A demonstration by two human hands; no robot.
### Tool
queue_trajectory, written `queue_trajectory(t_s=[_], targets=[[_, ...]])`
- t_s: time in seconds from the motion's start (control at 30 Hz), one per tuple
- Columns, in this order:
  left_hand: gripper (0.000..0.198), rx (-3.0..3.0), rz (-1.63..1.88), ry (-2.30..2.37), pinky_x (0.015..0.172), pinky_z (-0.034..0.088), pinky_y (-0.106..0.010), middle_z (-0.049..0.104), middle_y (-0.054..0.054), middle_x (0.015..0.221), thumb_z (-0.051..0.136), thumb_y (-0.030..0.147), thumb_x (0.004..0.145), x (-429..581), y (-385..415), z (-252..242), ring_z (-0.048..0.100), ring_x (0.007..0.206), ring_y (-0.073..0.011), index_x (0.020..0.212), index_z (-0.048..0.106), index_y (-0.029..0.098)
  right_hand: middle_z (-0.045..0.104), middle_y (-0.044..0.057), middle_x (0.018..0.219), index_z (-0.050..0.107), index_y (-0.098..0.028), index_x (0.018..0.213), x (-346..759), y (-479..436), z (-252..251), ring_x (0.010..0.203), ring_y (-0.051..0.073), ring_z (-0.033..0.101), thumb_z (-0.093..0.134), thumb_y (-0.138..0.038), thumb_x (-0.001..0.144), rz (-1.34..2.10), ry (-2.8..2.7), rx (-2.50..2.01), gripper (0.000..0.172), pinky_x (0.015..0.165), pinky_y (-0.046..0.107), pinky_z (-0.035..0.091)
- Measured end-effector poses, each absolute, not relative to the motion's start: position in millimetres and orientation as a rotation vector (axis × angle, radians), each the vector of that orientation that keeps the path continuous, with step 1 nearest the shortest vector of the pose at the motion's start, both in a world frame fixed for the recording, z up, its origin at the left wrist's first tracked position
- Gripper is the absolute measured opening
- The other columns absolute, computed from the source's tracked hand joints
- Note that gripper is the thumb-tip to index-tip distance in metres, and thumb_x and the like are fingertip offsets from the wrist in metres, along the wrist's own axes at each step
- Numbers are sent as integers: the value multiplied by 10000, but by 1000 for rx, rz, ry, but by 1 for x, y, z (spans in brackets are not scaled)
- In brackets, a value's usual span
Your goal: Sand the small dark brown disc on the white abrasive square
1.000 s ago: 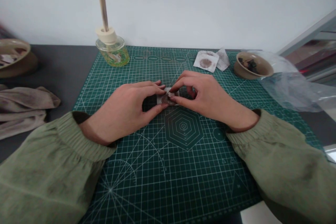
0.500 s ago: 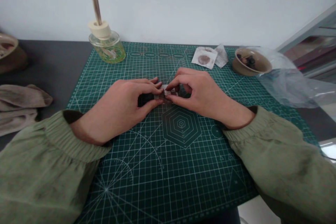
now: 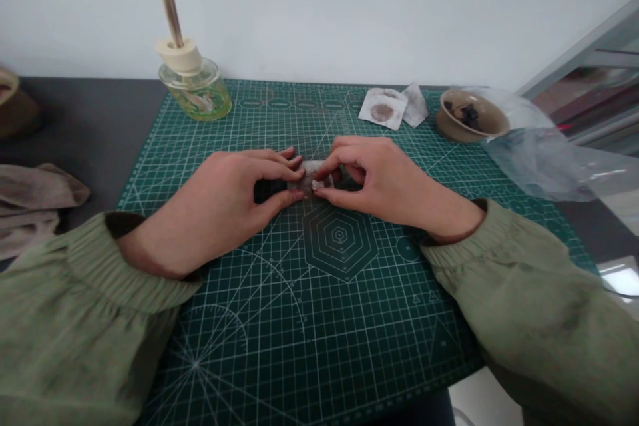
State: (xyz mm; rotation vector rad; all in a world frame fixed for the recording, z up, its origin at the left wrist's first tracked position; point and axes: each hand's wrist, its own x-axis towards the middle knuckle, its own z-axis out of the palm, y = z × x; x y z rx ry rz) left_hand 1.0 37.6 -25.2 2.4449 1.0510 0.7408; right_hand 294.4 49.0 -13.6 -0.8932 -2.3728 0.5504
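Observation:
On the green cutting mat (image 3: 339, 346), a small greyish-white piece, thin like paper or tissue and brown-stained (image 3: 310, 168), lies between my two hands. My left hand (image 3: 234, 196) grips its left edge, thumb below and fingers above. Against its right part rests my right hand (image 3: 374, 173), thumb and forefinger pinching a small pale crumpled lump (image 3: 317, 184). Whether the lump is part of the thin piece I cannot tell. My fingers hide much of both.
Two white squares with brown stains (image 3: 383, 106) lie at the back, beside a brown bowl (image 3: 472, 116) of dark bits and a clear plastic bag (image 3: 539, 160). A reed diffuser (image 3: 197, 90) stands back left. A greyish cloth (image 3: 34, 186) and another bowl (image 3: 17, 110) are far left.
The view has shifted slightly, so most things sit a little further left. More of the greyish-white piece shows between my fingers; both hands keep their grip.

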Motion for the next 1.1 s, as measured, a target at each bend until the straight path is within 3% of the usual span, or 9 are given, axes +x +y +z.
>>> queue_trajectory(t_s=[0.13, 0.23, 0.47, 0.63, 0.83, 1.0, 1.1], targets=[[212, 2432, 746, 1029, 1430, 667, -605, 956, -9, 1514, 900, 460, 1184, 0, 39, -26, 886, 1515, -392, 1358, 1014, 419, 734, 11, 940, 946, -167, 1072, 294, 48, -13, 810, 171, 617, 929, -232, 1029, 544, -2310, -953, 80, 808, 334, 434], [219, 2431, 729, 1028, 1415, 679, -627, 947, -2, 1538, 867, 500, 1204, -2, 40, -25, 891, 1506, -401, 1359, 1012, 444, 720, -2, 925, 940, -171, 1087, 293, 46, -12, 797, 164, 608, 895, -240, 1061, 612, -2334, -897, 86, 808, 332, 440], [395, 2443, 696, 985, 1412, 690, -613, 942, -16, 1549, 647, 512, 1288, -2, 39, -19, 871, 1542, -390, 1294, 1022, 387, 759, 15, 964, 937, -181, 1081, 290, 46, -13, 858, 185, 648, 923, -225, 1039, 567, -2316, -960, 63, 821, 341, 443], [463, 2377, 687, 1002, 1430, 667, -648, 932, -21, 1573, 626, 613, 1286, 0, 36, -11, 855, 1565, -418, 1293, 1024, 377, 712, -6, 899, 953, -170, 1087, 293, 48, -15, 771, 162, 565, 939, -277, 1063, 571, -2341, -957, 110, 792, 347, 433], [605, 2250, 583, 1090, 1491, 590, -682, 952, -31, 1517, 569, 778, 1249, 5, 31, 2, 794, 1645, -445, 1278, 1021, 378, 771, 27, 980, 952, -160, 1114, 291, 48, -15, 829, 178, 650, 908, -249, 1083, 571, -2349, -889, 105, 810, 347, 457], [670, 2213, 587, 1085, 1524, 551, -653, 937, -45, 1556, 521, 788, 1255, 8, 28, 9, 774, 1667, -443, 1256, 1023, 343, 773, 24, 953, 940, -158, 1064, 293, 48, -16, 820, 168, 637, 919, -246, 1060, 543, -2308, -945, 91, 806, 341, 457], [629, 2242, 596, 1064, 1486, 596, -660, 947, -61, 1528, 550, 760, 1262, 5, 28, 4, 785, 1653, -448, 1260, 1023, 346, 774, 0, 894, 920, -186, 1038, 291, 46, -13, 765, 153, 640, 922, -270, 1029, 716, -2238, -879, 85, 744, 321, 458]])
